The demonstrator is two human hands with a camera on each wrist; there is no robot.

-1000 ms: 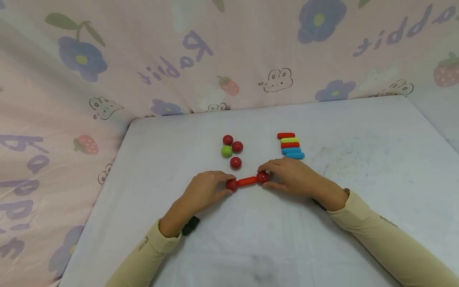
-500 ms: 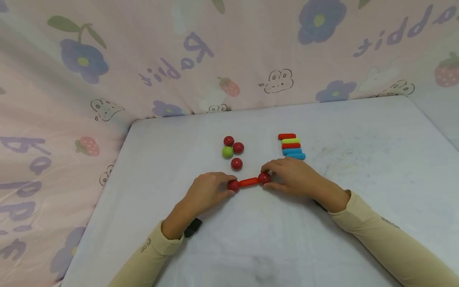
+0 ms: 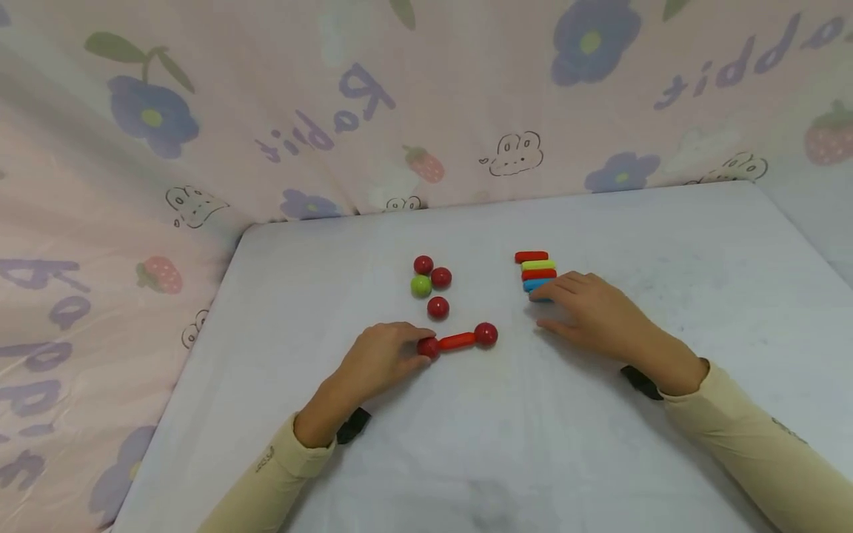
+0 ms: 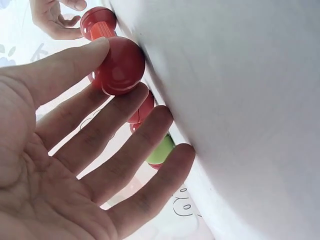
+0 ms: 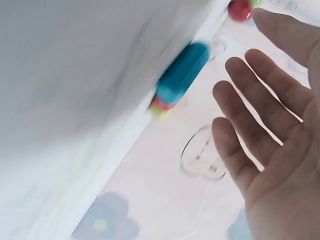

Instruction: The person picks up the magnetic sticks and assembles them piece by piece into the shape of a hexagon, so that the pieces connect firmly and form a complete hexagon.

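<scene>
A red rod (image 3: 457, 341) joins two red balls on the white table, like a small dumbbell. My left hand (image 3: 380, 361) pinches the left ball (image 4: 122, 65) between thumb and fingers. The right ball (image 3: 486, 334) is free of any hand. My right hand (image 3: 593, 314) is over the near end of a row of coloured rods, its fingers spread with nothing between them. The nearest blue rod (image 5: 182, 72) lies beyond the fingertips in the right wrist view; in the head view the fingers partly cover it.
Behind the joined piece lie three loose red balls, one of them (image 3: 437, 308) nearer, and a green ball (image 3: 421, 286). Further along the row are a yellow rod (image 3: 538, 265) and red rods (image 3: 531, 257). A printed curtain (image 3: 453, 89) hangs along the table's back edge.
My right hand has let go of the right red ball and moved right to the coloured rods. The left hand still holds the left ball, nearly unmoved.
</scene>
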